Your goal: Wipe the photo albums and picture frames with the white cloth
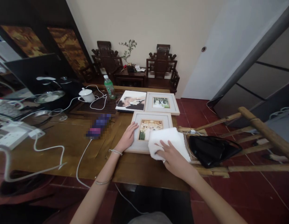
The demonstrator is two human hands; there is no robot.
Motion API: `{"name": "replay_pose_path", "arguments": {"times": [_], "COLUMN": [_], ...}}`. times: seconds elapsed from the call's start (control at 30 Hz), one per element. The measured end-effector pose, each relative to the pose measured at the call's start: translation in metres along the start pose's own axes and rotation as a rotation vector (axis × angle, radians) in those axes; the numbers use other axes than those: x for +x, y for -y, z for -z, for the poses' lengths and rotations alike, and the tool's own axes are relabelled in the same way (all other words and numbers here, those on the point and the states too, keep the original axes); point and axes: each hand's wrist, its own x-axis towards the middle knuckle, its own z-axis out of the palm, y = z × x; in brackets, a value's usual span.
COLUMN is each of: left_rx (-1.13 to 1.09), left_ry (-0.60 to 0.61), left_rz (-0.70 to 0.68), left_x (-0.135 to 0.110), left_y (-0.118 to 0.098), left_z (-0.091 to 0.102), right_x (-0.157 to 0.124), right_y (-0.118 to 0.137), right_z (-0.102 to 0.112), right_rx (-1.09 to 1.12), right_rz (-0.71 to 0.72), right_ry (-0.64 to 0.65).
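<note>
A light-framed picture (151, 116) lies flat near the front edge of the wooden table. My left hand (127, 136) grips its left side, with the fingers resting over the border. Under my right hand (174, 157) is a folded white cloth (169, 137), which covers the lower right corner of the picture frame. The fingers of that hand press into the cloth, and a ring shows on one of them. Just behind lie a second framed picture (173, 105) and, to its left, a picture panel (131, 101) with a partly pixelated image.
Left of the frames are a phone-like blurred object (99, 126), a green-labelled bottle (109, 87), a lidded white cup (86, 95), a pot (51, 99) and a power strip (12, 135) with loose cables. A black bag (212, 151) sits on the bamboo chair (240, 116) at right.
</note>
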Motion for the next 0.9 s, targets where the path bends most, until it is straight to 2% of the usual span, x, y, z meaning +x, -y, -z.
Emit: {"name": "replay_pose_path", "arguments": {"times": [0.13,0.33,0.43,0.53,0.63,0.77,0.83,0.9], "left_rx": [0.003,0.010,0.011,0.012,0.010,0.020,0.039,0.050], "left_ry": [-0.001,0.019,0.018,0.015,0.010,0.022,0.035,0.044], "left_rz": [-0.007,-0.023,-0.021,-0.021,-0.015,0.007,0.006,-0.006], "left_x": [0.000,0.003,0.003,0.003,0.002,0.002,0.002,0.002], "left_y": [0.002,0.004,0.004,0.003,0.002,0.001,0.001,0.002], "left_z": [0.000,0.002,0.002,0.001,-0.001,-0.002,-0.002,-0.001], "right_x": [0.029,0.091,0.100,0.088,0.057,0.017,0.010,0.013], "right_y": [-0.027,-0.075,-0.078,-0.062,-0.034,0.002,0.008,0.005], "right_z": [-0.005,-0.001,-0.002,-0.008,-0.006,0.005,0.004,-0.004], "right_rx": [-0.107,-0.312,-0.329,-0.299,-0.211,-0.033,0.016,0.014], "right_rz": [-0.005,-0.104,-0.123,-0.123,-0.109,-0.021,0.012,0.014], "right_ry": [-0.053,-0.265,-0.235,-0.127,-0.024,0.117,0.124,0.078]}}
